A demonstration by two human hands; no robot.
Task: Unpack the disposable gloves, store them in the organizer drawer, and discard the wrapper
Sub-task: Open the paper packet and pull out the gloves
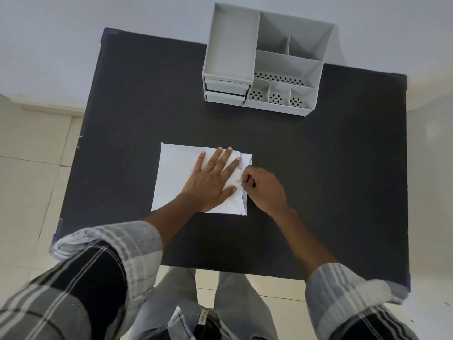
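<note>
A flat white paper wrapper (176,177) lies in the middle of the black table (318,168). My left hand (213,179) rests flat on its right half, fingers spread, pressing it down. My right hand (263,186) pinches the wrapper's right edge between thumb and fingertips, where the paper layers part slightly. No gloves show outside the wrapper. The grey desk organizer (264,60) stands at the table's far edge, with two small drawers (226,90) at its lower left; both look pushed in.
The organizer has several open compartments, some with perforated bottoms. Pale tiled floor surrounds the table on the left, right and near side. A light wall runs behind the table. My legs stand at the near edge.
</note>
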